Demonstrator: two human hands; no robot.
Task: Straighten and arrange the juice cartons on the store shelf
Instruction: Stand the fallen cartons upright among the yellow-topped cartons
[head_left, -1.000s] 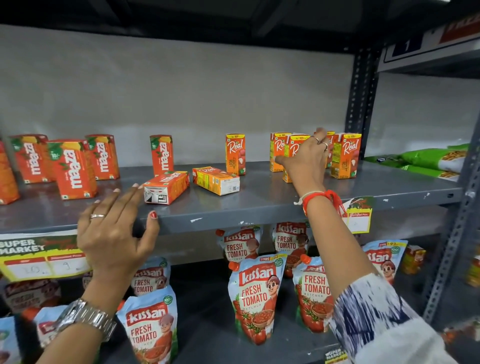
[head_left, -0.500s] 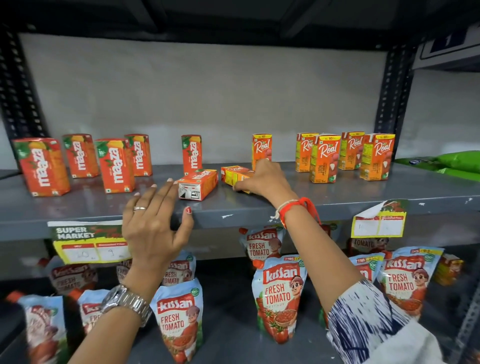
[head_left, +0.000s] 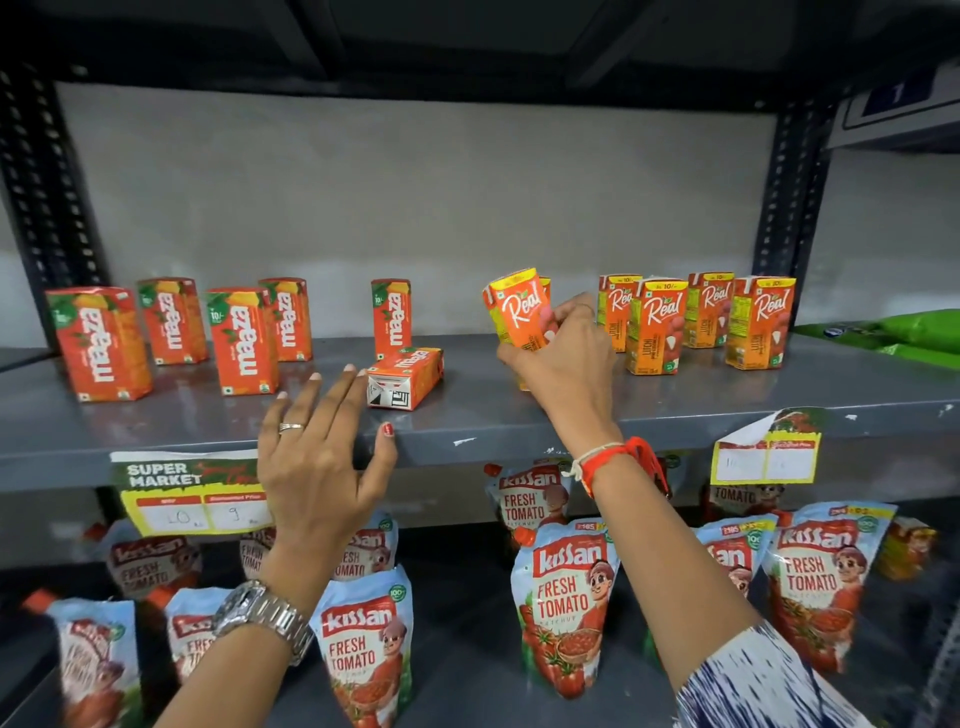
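Note:
My right hand (head_left: 563, 364) is shut on an orange Real juice carton (head_left: 519, 314), held tilted a little above the grey shelf (head_left: 493, 410); another Real carton stands right behind it, mostly hidden. To the right, several Real cartons (head_left: 657, 325) stand upright in a loose group. One Maaza carton (head_left: 408, 376) lies on its side near the shelf's front, just beyond my left fingertips. My left hand (head_left: 322, 457) hovers open, fingers spread, over the shelf's front edge. On the left, several Maaza cartons (head_left: 241, 340) stand upright, and one more Maaza carton (head_left: 390, 317) stands alone behind the fallen one.
Kissan tomato ketchup pouches (head_left: 563, 608) fill the lower shelf. Price labels (head_left: 192, 491) hang from the shelf's front edge, another curling label (head_left: 766, 452) at the right. Green packets (head_left: 904, 332) lie at the far right. Black slotted uprights (head_left: 784, 208) flank the bay.
My right hand has picked the fallen Real carton up off the shelf and raised it nearly upright. My left hand stays spread by the fallen Maaza carton. The camera moved closer.

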